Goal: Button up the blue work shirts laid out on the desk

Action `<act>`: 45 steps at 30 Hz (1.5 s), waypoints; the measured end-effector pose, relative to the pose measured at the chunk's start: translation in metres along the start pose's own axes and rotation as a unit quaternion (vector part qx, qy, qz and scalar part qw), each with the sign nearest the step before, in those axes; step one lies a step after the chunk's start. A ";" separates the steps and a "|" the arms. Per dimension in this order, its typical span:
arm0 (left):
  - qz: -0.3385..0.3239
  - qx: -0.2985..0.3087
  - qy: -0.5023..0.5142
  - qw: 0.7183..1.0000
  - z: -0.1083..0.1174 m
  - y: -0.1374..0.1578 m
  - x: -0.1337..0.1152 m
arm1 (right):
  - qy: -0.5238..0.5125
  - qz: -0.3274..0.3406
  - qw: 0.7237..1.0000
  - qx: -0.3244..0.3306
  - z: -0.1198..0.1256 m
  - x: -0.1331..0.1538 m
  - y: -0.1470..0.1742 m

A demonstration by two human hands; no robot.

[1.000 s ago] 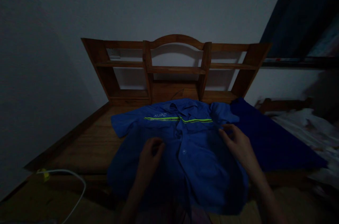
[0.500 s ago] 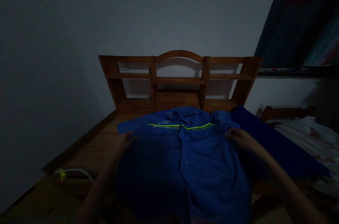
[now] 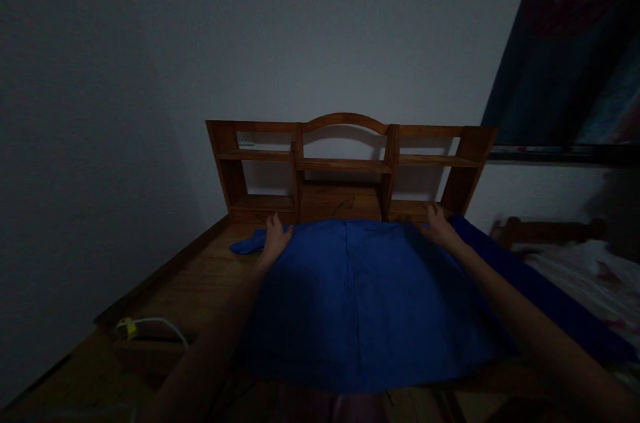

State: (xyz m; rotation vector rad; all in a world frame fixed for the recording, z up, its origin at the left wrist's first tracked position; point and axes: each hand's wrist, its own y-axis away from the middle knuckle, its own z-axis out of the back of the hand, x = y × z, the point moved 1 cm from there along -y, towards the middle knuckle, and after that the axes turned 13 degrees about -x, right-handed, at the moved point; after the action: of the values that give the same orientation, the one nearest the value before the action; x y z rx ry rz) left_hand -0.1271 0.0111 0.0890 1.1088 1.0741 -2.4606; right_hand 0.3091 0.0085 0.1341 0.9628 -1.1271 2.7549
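A blue shirt (image 3: 320, 290) lies spread over the wooden desk in front of me, its front opening running down the middle. One short sleeve (image 3: 247, 243) sticks out at the left, bunched. The collar and the yellow-green stripe do not show. At the shirt's upper left corner is my left hand (image 3: 277, 240), thumb and fingers apart. My right hand (image 3: 440, 228) is over the upper right corner with its fingers spread. I see no cloth gripped in either hand; whether the fingertips touch the shirt is hard to tell in the dim light.
A wooden desk (image 3: 200, 280) with an open shelf unit (image 3: 345, 166) at its back stands against the wall. Dark blue cloth (image 3: 540, 290) covers its right side. A white cable (image 3: 157, 320) lies at the near left edge. A bed (image 3: 590, 270) is at the right.
Both hands have moved forward to the far end of the shirt. The shirt's lower part now lies flatter and wider; its collar, lettering and stripe have gone out of sight.
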 end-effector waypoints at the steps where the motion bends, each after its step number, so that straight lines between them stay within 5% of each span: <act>1: -0.042 0.007 0.003 0.999 -0.001 0.012 -0.002 | 0.019 0.034 0.999 0.002 -0.002 0.006 0.016; 4: -0.157 0.122 0.047 0.979 -0.002 0.063 -0.014 | 0.010 0.159 0.985 0.060 -0.006 0.034 0.078; 7: -0.169 0.243 0.125 0.947 -0.006 0.122 -0.028 | -0.024 0.220 0.962 0.162 -0.014 0.067 0.143; 12: -0.158 0.261 0.131 0.943 -0.028 0.180 -0.040 | 0.020 0.216 0.957 0.194 -0.040 0.083 0.198; 23: -0.095 0.306 0.094 0.942 -0.052 0.167 -0.033 | -0.041 0.161 0.965 0.201 -0.060 0.061 0.198; 27: 0.022 0.327 0.157 0.932 -0.044 0.164 -0.034 | -0.089 0.101 0.972 0.191 -0.067 0.054 0.199; 33: 0.166 0.296 0.350 0.873 -0.026 0.157 -0.034 | -0.221 -0.024 0.948 0.226 -0.064 0.038 0.190; 40: 0.144 0.244 0.314 0.906 -0.051 0.191 -0.042 | -0.306 -0.110 0.899 0.294 -0.041 0.036 0.177; 45: 0.095 0.182 0.302 0.931 -0.066 0.211 -0.049 | -0.299 -0.066 0.906 0.293 -0.048 0.033 0.181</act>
State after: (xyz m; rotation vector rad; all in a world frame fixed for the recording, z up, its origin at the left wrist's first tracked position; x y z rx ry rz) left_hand 0.0432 -0.0944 -0.0155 2.0699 0.5868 -2.2610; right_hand 0.2142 -0.1020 0.0122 1.9535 -0.1712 2.7890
